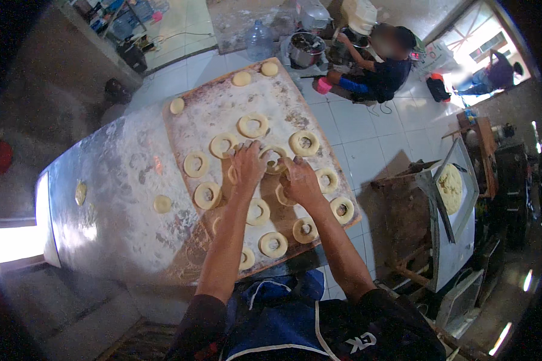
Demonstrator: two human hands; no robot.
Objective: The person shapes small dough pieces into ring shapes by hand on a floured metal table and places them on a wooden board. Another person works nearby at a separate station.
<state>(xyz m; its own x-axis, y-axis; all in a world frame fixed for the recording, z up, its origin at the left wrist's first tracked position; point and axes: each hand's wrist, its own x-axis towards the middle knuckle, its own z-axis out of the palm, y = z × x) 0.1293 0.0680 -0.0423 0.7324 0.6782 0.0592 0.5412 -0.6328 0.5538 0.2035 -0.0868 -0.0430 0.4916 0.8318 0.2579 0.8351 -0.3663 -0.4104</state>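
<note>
Both my hands are at one pale dough ring (276, 150) on a flour-dusted wooden board (208, 114). My left hand (247, 163) grips its left side, fingers bent at the rim. On the opposite side my right hand (300, 178) has its fingers curled at the ring's edge. Several other dough rings lie flat around them, such as one just above (253, 133), one at the right (294, 144) and one at the left (197, 199). My forearms and hands partly cover some rings. Near the board's far edge sit three round dough pieces, one of them a ball (241, 79).
Left of the board, a floured metal table (114, 180) holds a dough ball (162, 204) and another small lump (80, 194). At the right, a tray (461, 234) carries a yellowish dough mass (449, 188). A person (382, 75) sits beyond, beside a pot (306, 51).
</note>
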